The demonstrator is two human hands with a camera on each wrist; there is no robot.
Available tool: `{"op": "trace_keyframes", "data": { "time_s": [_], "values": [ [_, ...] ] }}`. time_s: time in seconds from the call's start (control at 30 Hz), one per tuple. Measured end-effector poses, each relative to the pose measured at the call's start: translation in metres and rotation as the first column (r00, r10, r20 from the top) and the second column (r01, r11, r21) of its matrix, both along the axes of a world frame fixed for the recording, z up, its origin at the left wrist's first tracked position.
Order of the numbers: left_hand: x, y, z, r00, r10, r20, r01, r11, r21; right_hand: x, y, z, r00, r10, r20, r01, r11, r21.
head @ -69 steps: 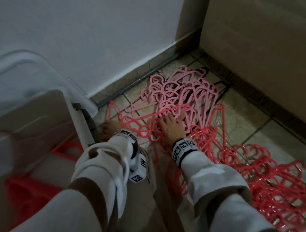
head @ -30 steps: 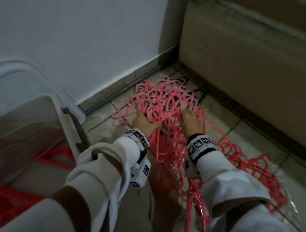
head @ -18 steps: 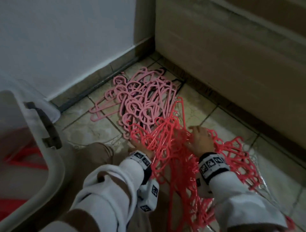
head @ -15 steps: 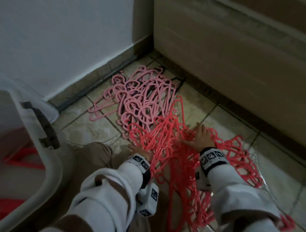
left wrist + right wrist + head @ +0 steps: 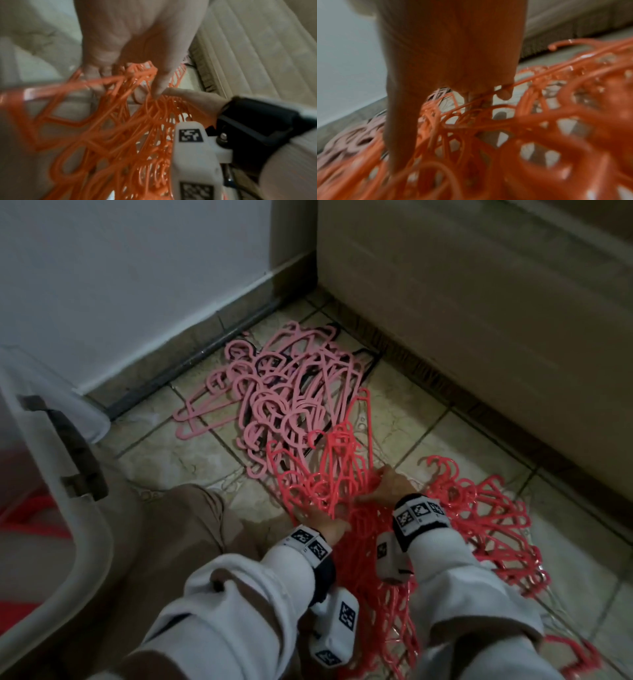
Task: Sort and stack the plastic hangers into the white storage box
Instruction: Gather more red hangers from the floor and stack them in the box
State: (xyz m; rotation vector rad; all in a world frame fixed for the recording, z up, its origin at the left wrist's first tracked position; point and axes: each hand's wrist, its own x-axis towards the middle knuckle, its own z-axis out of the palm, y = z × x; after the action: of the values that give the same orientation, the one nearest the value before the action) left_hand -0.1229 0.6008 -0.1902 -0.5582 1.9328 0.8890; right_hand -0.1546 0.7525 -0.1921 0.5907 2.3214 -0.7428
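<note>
White wall (image 5: 130, 268) and beige panelled furniture (image 5: 479, 302) meeting over my marbled tile floor (image 5: 191, 460), white plastic storage box (image 5: 85, 553) at left, pale pink plastic hangers (image 5: 284, 392) heaped in the corner, tangled red plastic hangers (image 5: 479, 529) nearer, my left hand (image 5: 334, 529) and right hand (image 5: 388, 484) both gripping red strands.

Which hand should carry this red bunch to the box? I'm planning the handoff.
Probably the left hand: it already grips the red hangers, and the white storage box sits on its side.

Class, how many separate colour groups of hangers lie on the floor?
2: pale pink hangers near the wall; red hangers nearer, under both hands. Single hangers are too tangled to count.
</note>
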Motion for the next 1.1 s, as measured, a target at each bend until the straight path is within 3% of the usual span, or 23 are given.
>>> {"op": "trace_keyframes", "data": {
  "time_s": [0.17, 0.3, 0.5, 0.7, 0.9, 1.1],
  "values": [
    [0.006, 0.000, 0.000, 0.993, 0.110, -0.034, -0.107, 0.990, 0.096, 0.000, 0.012, 0.002, 0.996, -0.026, 0.089, 0.035, 0.994, -0.107],
    [0.017, 0.001, -0.002, 0.995, 0.088, -0.038, -0.081, 0.986, 0.149, 0.003, 0.023, 0.005, 0.989, -0.103, 0.101, 0.120, 0.978, -0.172],
    [0.027, 0.003, -0.006, 0.998, 0.038, -0.042, -0.029, 0.980, 0.199, 0.007, 0.030, 0.015, 0.969, -0.002, 0.247, 0.067, 0.965, -0.253],
    [0.024, -0.001, -0.019, 0.992, 0.096, 0.081, -0.111, 0.973, 0.200, 0.004, 0.011, 0.000, 0.987, -0.063, 0.150, 0.095, 0.973, -0.212],
    [0.024, -0.005, -0.033, 0.985, 0.152, 0.085, -0.167, 0.960, 0.223, 0.005, -0.004, -0.006, 0.974, -0.183, 0.133, 0.200, 0.970, -0.137],
    [0.025, -0.002, -0.028, 0.974, 0.225, -0.025, -0.209, 0.935, 0.287, 0.013, 0.006, 0.001, 0.996, -0.091, 0.026, 0.094, 0.982, -0.165]
  ]
}}
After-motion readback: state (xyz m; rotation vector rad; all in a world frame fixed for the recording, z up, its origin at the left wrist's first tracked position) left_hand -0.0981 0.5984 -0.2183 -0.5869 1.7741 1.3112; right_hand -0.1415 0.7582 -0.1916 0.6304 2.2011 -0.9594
